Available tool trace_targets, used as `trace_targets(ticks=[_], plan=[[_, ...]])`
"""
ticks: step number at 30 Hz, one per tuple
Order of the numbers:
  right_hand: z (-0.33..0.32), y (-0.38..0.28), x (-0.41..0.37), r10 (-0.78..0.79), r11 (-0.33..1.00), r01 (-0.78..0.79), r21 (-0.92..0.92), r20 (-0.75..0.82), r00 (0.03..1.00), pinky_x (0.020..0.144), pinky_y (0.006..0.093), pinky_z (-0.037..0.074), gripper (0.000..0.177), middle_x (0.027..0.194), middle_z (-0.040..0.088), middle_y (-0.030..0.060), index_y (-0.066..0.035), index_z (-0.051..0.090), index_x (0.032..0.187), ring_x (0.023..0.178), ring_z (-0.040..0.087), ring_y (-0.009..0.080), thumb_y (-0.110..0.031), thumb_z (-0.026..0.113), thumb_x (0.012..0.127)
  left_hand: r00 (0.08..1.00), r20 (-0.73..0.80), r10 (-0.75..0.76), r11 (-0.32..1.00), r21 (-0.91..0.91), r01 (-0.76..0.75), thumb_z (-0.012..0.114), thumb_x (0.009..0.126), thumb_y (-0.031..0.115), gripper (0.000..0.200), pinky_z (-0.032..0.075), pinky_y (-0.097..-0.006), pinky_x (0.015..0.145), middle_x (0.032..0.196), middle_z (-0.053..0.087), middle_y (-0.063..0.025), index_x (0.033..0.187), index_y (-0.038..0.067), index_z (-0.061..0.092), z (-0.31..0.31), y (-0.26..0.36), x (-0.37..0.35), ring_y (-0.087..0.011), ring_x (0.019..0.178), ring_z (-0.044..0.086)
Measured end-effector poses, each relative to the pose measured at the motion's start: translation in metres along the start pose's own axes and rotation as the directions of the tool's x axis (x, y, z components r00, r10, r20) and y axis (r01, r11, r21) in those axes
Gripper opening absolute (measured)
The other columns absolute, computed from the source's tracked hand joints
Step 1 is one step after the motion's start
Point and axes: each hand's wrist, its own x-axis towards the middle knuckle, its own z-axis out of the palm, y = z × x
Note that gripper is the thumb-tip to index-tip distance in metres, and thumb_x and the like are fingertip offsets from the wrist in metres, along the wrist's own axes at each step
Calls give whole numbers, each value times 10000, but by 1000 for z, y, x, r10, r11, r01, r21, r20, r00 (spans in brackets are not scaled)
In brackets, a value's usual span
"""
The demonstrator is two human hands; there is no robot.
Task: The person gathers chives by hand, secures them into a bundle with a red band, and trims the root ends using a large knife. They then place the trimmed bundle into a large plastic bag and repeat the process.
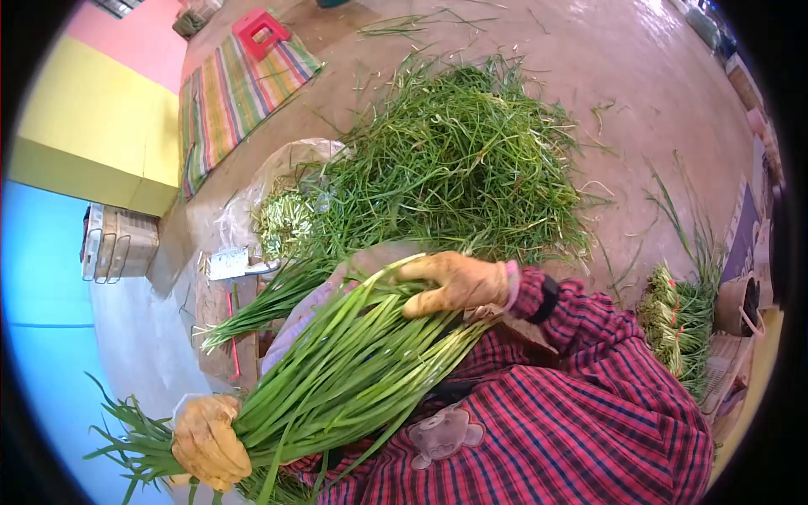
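My left hand [212, 442], in a tan work glove, is closed around the leafy end of a large bunch of chives [345, 362]. The bunch slants up to the right across my lap, its pale stem ends toward my right side. My right hand [459, 282], gloved too, lies at the upper edge of this bunch. Its thumb and fingers are spread apart, touching the stalks. Beyond it rises a big heap of loose chives [471, 160]. A smaller bundle of chives [261, 307] lies to the left, white ends pointing left.
Cut pale stems [286, 223] lie by a clear plastic bag [295, 156]. A red stool [261, 34] stands on a striped mat [244, 93]. Tied chive bundles [661, 320] sit at the right beside a bucket [737, 305]. Stacked baskets [122, 244] stand by the left wall.
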Motion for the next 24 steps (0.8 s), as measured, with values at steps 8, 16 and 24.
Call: trace_targets(ticks=[8,16,24], plan=[[-12,-7,-10,267,877,-261,403,41,963,856,284,485,341,1051,663,33,-20,608,1200,964,590,98,-204,666,920,446,-884,-138,944,-254,-212,429,1003,342,455,362,-248,595,533,409,47,586,162,395,57,-9,-26,-62,529,436],[-17,18,-38,225,965,-248,-87,-213,951,730,382,493,334,919,642,219,0,625,1060,842,634,349,-293,657,904,288,-944,-158,876,-269,-399,388,1013,415,504,355,-244,616,500,334,57,560,196,361,49,-36,-25,-57,509,397],[-32,6,-47,122,908,-229,-350,-300,946,692,392,482,270,856,625,181,-46,620,990,811,623,340,-293,665,891,429,-893,-133,859,-320,-400,400,978,427,415,460,-282,758,613,448,35,640,187,414,52,-47,-53,-99,611,500]])
